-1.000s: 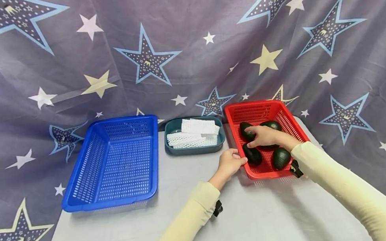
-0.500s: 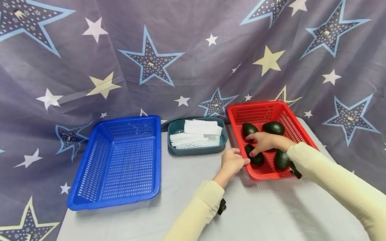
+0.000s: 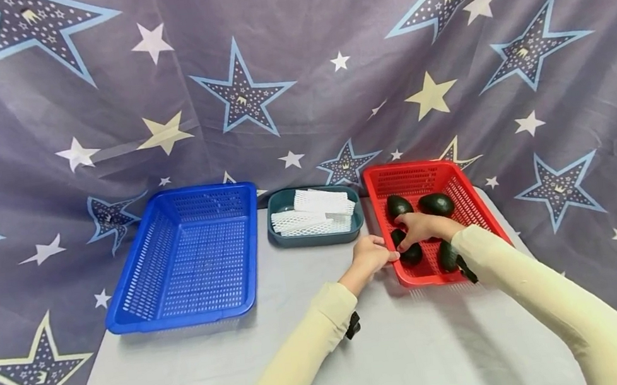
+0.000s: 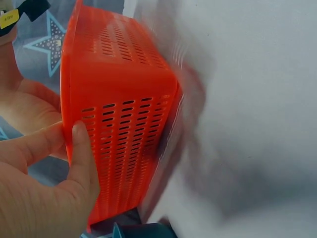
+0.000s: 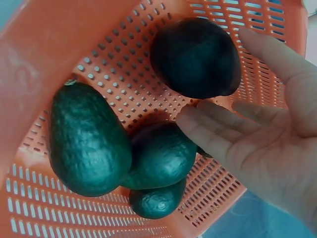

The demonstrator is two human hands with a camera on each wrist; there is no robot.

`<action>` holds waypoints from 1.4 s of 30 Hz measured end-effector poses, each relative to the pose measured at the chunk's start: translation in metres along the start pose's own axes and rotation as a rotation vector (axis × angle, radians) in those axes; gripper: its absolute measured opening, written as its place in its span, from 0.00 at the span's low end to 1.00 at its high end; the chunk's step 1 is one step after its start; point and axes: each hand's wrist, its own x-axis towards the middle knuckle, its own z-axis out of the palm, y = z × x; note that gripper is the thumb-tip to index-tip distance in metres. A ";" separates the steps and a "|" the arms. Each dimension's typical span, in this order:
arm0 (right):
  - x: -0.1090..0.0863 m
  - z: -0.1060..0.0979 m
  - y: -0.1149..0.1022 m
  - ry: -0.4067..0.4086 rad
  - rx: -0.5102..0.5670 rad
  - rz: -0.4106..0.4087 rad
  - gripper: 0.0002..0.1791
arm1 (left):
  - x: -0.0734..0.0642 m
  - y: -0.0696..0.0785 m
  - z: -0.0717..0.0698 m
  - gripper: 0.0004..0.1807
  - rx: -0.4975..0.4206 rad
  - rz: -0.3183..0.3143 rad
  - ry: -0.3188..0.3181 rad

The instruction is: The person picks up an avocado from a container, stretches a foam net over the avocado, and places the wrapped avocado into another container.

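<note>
Star-printed cloth [image 3: 287, 4] hangs behind a pale tabletop [image 3: 419, 358]. The left hand [image 3: 371, 254] pinches a red basket [image 3: 407, 180] by its rim at 8 o'clock. The right hand [image 5: 267, 134], fingers spread wide, spans an avocado [image 5: 195, 57] at that basket's own 8 o'clock; I cannot tell whether they touch. Three more avocados [image 3: 437, 204] lie at 12, 1 and 3 o'clock from it. From the left hand, a teal tray [image 3: 316, 240] of white netting [image 3: 316, 210] sits at 10 o'clock, a blue basket [image 3: 202, 262] at 9.

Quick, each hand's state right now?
Left hand: closed, pinching the perforated red plastic basket.
Right hand: open at a dark-green oval avocado; contact unclear.
</note>
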 end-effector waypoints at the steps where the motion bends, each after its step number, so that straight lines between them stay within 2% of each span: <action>1: 0.001 0.000 0.000 -0.009 0.011 0.011 0.48 | 0.000 0.001 -0.001 0.18 -0.013 -0.006 -0.004; 8: 0.007 0.002 -0.001 -0.052 0.099 0.082 0.44 | 0.002 0.001 -0.004 0.18 -0.067 -0.021 -0.018; 16: 0.014 0.003 -0.003 -0.100 0.113 0.124 0.35 | 0.007 0.002 -0.007 0.17 -0.074 -0.021 -0.021; 22: 0.018 0.008 -0.005 -0.158 0.140 0.153 0.33 | 0.006 -0.002 -0.008 0.16 -0.067 -0.001 -0.017; 24: 0.018 0.010 -0.006 -0.174 0.169 0.165 0.35 | 0.004 -0.002 -0.008 0.16 -0.072 -0.003 -0.021; 30: 0.016 0.013 -0.003 -0.214 0.228 0.193 0.55 | -0.001 -0.003 -0.006 0.16 -0.083 -0.009 -0.019; 33: 0.014 0.013 -0.002 -0.226 0.251 0.202 0.60 | -0.002 -0.003 -0.005 0.17 -0.080 -0.007 -0.022; 37: 0.012 0.011 0.000 -0.222 0.251 0.189 0.60 | -0.001 -0.003 -0.004 0.16 -0.075 0.004 -0.031; 42: 0.008 0.006 0.001 -0.172 0.212 0.126 0.53 | 0.000 -0.005 -0.003 0.16 -0.081 0.011 -0.029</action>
